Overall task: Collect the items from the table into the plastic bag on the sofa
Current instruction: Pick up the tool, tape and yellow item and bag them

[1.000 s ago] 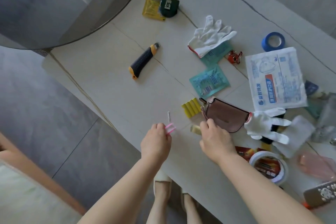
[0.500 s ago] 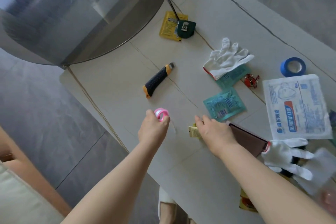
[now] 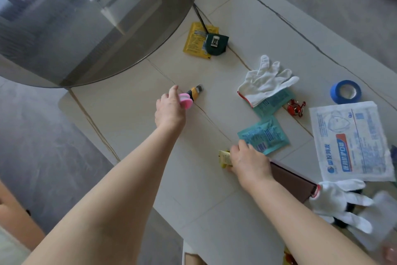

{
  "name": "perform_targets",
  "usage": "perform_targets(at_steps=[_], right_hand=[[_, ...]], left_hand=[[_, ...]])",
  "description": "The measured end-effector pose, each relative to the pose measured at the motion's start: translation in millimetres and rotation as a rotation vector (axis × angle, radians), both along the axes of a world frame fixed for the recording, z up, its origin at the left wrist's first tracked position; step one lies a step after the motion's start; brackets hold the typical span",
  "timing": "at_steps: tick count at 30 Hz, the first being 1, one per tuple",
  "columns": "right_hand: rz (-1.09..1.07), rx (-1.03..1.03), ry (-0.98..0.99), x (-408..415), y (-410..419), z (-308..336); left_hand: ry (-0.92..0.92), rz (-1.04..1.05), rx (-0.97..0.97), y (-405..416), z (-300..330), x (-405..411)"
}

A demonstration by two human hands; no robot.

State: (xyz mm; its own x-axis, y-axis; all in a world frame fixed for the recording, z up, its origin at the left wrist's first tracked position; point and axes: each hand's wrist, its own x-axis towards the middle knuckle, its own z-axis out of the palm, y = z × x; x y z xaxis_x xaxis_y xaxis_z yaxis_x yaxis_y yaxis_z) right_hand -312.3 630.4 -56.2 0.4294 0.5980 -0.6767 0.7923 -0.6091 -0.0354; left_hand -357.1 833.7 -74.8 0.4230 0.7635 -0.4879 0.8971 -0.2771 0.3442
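A round dark glass top (image 3: 64, 28) overhangs the far left of the pale table (image 3: 129, 127). The left hand (image 3: 169, 110) is stretched out over the table with its fingers curled around a small pink object (image 3: 186, 99), and it covers most of a utility knife (image 3: 196, 91) lying under it; only the knife's yellow and metal tip shows just past the fingers. Farther back a yellow packet (image 3: 194, 41) lies under a dark green tape measure (image 3: 216, 44). The right hand (image 3: 247, 160) rests palm down near the table's front edge, fingers bent onto a small yellowish tube (image 3: 224, 158), with a brown pouch (image 3: 294, 183) partly under the wrist. Just beyond its fingertips lies a teal sachet (image 3: 263, 136). Farther right are a white glove (image 3: 266, 81), a red clip (image 3: 295, 107), a blue tape roll (image 3: 345, 92), a mask packet (image 3: 350, 142) and a second white glove (image 3: 341, 202).
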Motion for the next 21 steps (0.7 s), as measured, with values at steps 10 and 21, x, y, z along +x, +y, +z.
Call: perform_targets(at_steps=[10, 21], right_hand=[[0.060, 0.033, -0.107, -15, 4, 5], [-0.536, 0.142, 0.272, -42, -33, 53]], left_hand=[[0.133, -0.005, -0.010, -47, -3, -23], [-0.119, 0.558, -0.484, -105, 52, -108]])
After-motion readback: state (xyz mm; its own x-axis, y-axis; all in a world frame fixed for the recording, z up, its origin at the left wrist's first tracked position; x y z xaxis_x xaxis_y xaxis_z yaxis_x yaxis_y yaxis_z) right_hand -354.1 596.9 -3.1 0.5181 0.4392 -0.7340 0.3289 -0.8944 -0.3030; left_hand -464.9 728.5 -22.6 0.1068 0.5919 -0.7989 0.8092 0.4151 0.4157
